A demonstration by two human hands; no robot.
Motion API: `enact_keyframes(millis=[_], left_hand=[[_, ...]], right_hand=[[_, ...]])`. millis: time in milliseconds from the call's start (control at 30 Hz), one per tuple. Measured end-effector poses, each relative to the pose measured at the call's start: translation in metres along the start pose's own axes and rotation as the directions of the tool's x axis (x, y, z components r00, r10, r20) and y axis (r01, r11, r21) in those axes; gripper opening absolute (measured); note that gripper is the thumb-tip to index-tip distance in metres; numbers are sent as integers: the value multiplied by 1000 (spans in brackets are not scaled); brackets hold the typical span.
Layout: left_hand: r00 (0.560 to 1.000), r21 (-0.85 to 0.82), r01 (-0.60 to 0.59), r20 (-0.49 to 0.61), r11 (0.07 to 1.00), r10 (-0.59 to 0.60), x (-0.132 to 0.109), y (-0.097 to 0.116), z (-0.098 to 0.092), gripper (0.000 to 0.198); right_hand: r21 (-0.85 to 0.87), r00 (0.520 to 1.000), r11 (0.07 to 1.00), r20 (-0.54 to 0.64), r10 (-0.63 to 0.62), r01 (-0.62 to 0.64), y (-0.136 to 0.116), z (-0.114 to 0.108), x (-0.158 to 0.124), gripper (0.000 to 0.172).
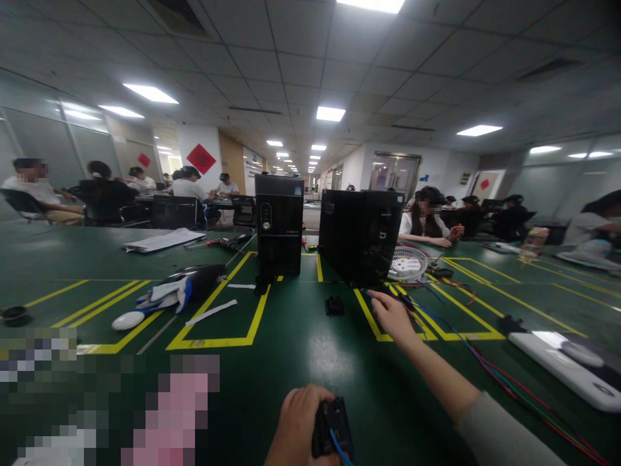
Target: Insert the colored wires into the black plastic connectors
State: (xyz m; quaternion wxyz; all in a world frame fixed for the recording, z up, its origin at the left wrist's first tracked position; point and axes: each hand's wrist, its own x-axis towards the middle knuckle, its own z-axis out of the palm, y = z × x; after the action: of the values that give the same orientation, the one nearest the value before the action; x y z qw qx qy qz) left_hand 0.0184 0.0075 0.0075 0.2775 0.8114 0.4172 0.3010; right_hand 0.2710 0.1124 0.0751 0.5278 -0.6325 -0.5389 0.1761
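My left hand (297, 428) is at the bottom centre, closed round a small black box-like part (332, 427) with a blue wire coming out of it. My right hand (391, 317) reaches forward over the green table (301, 349), its fingers pinched on the ends of coloured wires (439, 323) near the yellow floor-tape lines. A small black part (334, 305) lies on the table just left of that hand. Two black computer-like cases (279, 225) (359, 234) stand upright beyond.
A white fan grille (407, 263) lies right of the cases. White and blue gloves (169, 292) and a white oval object (128, 320) rest at left. A white flat device (567, 369) sits at right. Papers and screwdrivers lie farther back. Several people sit at tables around.
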Motion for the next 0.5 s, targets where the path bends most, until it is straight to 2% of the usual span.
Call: enact_keyframes(millis=[100, 233, 500], left_hand=[[1000, 7, -23, -6, 1000, 23, 0, -5, 1, 54], [998, 25, -55, 4, 998, 55, 1, -14, 5, 56], [997, 20, -55, -46, 998, 56, 1, -21, 11, 61]], right_hand=[[-211, 989, 977, 150, 1, 31, 5, 27, 18, 20], [-410, 971, 910, 235, 39, 63, 8, 48, 31, 23], [-559, 949, 809, 315, 3, 183, 9, 58, 30, 26]])
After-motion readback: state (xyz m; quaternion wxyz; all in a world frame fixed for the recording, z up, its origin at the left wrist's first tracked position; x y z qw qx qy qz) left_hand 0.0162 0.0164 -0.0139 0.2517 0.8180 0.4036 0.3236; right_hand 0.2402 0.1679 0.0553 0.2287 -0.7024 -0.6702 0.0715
